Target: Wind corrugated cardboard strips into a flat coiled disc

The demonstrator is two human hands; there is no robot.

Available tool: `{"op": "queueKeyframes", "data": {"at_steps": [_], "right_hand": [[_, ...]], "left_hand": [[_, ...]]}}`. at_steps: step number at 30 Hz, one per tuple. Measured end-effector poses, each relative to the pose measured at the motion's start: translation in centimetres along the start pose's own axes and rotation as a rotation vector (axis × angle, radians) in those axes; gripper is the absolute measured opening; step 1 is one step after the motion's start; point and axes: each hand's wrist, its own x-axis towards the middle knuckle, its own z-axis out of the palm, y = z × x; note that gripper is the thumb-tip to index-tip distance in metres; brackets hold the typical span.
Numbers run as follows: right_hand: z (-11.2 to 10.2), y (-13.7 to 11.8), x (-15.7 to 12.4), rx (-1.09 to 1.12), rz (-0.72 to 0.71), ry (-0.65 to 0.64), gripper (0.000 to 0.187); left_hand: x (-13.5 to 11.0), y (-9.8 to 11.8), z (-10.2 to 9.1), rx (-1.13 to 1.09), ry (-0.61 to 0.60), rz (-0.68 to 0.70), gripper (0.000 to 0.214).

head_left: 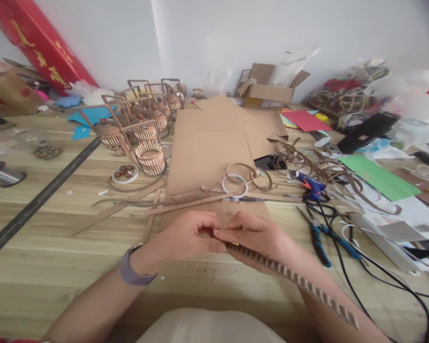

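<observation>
A narrow strip of corrugated cardboard [293,276], its ridges showing, runs from between my hands down along my right forearm. My right hand [253,233] is closed on it, thumb and fingers pinched near its upper end. Fingertips of my left hand [193,233] meet the right fingers at the same spot, also pinched, and seem to grip the strip's end, which the fingers mostly hide. Just beyond the hands lie a white ring [235,186], a brown cardboard ring [241,170] and more corrugated strips [157,202].
Small handled cardboard baskets [150,157] stand at the back left, near a dish of brown beads [125,174]. Flat cardboard [207,152] lies ahead. To the right are a blue glue gun [311,186], pliers [318,238], black cables [343,271] and curled strips [300,155].
</observation>
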Motion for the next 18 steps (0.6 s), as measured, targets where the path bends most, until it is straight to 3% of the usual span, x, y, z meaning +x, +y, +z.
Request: {"op": "queueKeyframes", "data": {"at_steps": [4, 7, 14, 18], "right_hand": [[-0.2, -0.7, 0.0, 0.057, 0.254, -0.082, 0.035], [-0.6, -1.1, 0.1, 0.095, 0.401, -0.065, 0.041], [-0.3, 0.1, 0.3, 0.085, 0.292, -0.083, 0.020], [0.1, 0.6, 0.1, -0.047, 0.014, -0.043, 0.013]], "left_hand": [[0.2, -0.6, -0.1, -0.049, -0.014, -0.036, 0.015], [0.4, -1.0, -0.1, -0.091, -0.024, -0.045, 0.016], [0.7, -1.3, 0.1, -0.178, -0.016, -0.053, 0.018], [0.7, -1.2, 0.3, -0.186, -0.010, -0.034, 0.021]]}}
